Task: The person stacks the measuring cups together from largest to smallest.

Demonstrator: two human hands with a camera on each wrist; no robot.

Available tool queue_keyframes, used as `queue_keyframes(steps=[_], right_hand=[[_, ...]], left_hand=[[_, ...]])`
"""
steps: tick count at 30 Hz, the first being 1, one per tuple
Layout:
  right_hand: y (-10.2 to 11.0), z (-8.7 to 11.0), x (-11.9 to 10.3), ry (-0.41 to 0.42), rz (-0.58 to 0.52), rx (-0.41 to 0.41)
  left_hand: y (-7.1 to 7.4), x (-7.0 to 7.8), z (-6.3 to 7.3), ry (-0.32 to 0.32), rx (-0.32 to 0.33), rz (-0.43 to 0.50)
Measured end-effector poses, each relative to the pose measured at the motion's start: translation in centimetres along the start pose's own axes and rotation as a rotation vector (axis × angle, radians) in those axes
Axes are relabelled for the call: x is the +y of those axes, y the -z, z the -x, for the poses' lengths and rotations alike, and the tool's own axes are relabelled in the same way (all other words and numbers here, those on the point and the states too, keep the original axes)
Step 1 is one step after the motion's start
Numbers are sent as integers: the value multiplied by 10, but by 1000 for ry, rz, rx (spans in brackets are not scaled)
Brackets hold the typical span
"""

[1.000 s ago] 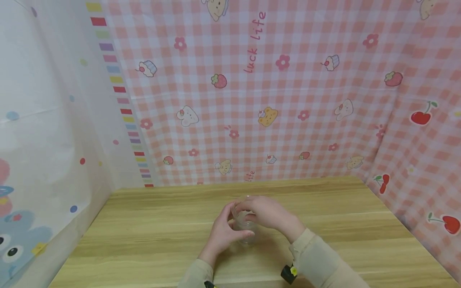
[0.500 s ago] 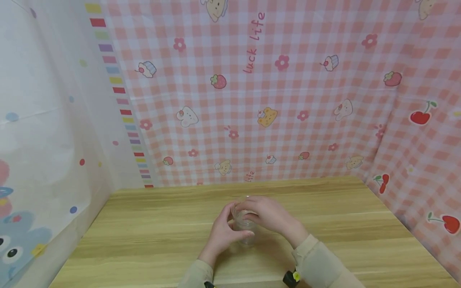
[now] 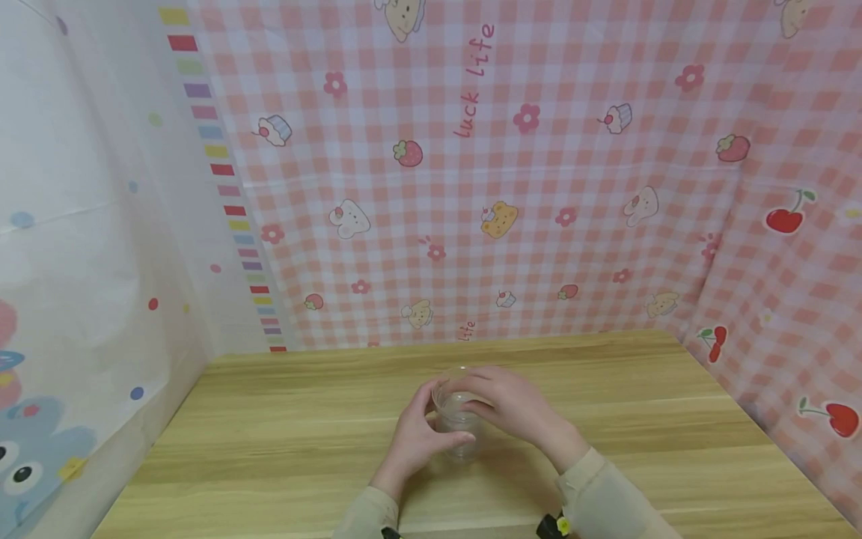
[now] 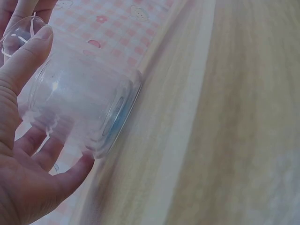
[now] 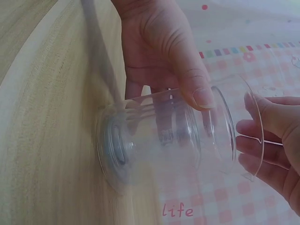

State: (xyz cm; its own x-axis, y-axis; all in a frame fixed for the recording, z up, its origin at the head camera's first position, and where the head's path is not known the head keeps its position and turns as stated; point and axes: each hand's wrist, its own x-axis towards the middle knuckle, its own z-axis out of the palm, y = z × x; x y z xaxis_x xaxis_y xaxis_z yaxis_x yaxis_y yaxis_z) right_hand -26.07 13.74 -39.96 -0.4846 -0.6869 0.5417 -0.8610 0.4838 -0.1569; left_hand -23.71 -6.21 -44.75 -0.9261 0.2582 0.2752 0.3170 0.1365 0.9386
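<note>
A see-through stack of clear cups (image 3: 458, 434) stands on the wooden table, one cup's flared rim (image 5: 257, 136) rising above the rim of the cup around it. In the right wrist view, stepped rings show through the clear wall near the base. My left hand (image 3: 417, 434) grips the lower cup from the left, its thumb across the near side and its fingers behind. At the top right, my right hand (image 3: 515, 408) holds the upper cup by the rim, thumb and fingers curled at its edge. In the right wrist view, the right fingertips (image 5: 243, 143) show through the clear wall.
The wood-grain table (image 3: 283, 434) reaches back to a pink checked cloth (image 3: 431, 187) with printed cartoons. A white cloth (image 3: 81, 224) hangs along the left side and another checked cloth (image 3: 801, 299) along the right.
My right wrist has shifted a little right and down while its fingertips stay at the rim. My left hand and the lower cup keep their place.
</note>
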Motion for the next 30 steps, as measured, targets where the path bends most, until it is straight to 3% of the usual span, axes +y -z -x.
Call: queue_keyframes(steps=[9, 17, 24, 30], right_hand=[[4, 12, 1, -3, 36, 139], [11, 23, 3, -68, 23, 165], [14, 31, 9, -111, 37, 173], [17, 37, 13, -137, 30, 166]], left_hand=[[-1, 2, 1, -1, 8, -13], [-3, 0, 0, -1, 7, -18], [-7, -32, -8, 3, 19, -49], [-7, -36, -8, -11, 15, -55]])
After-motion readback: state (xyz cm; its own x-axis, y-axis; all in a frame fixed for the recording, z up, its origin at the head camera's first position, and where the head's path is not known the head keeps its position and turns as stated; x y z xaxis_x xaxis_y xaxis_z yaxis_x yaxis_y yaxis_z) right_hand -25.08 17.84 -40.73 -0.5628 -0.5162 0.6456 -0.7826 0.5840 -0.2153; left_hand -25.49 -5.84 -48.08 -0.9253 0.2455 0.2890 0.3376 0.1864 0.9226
